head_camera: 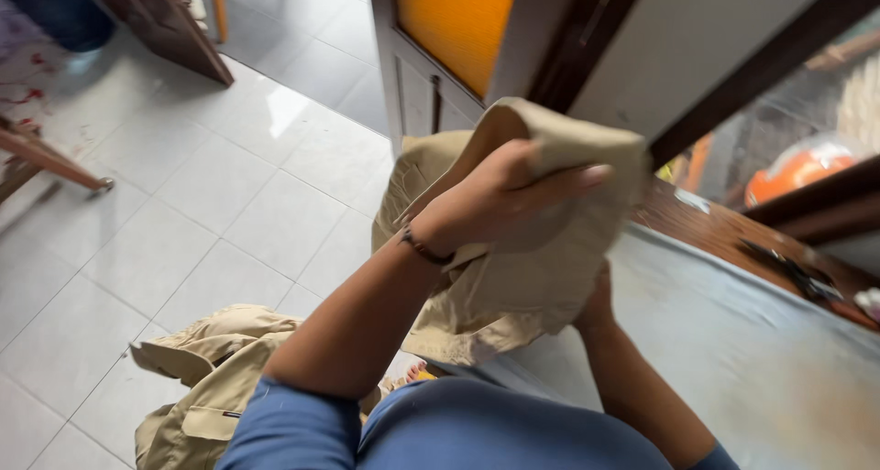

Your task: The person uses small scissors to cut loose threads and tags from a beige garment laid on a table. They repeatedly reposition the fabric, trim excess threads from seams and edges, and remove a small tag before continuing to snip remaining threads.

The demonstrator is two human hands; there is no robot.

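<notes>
My left hand (504,195) grips the top of a beige cloth garment (541,268), fingers stretched along its upper fold, with a dark band on the wrist. My right hand (598,305) is mostly hidden beneath the same garment, only its wrist and edge showing where it holds the cloth from below. The garment hangs bunched between both hands over the edge of a grey-covered table (761,369). A second beige garment (206,378) with a pocket flap lies crumpled on the white tiled floor by my left side.
Dark scissors (793,270) lie on the wooden table edge at right. An orange round object (797,172) shows behind the window frame. A door with an orange panel (449,30) stands ahead. A wooden furniture leg (55,163) juts in at left.
</notes>
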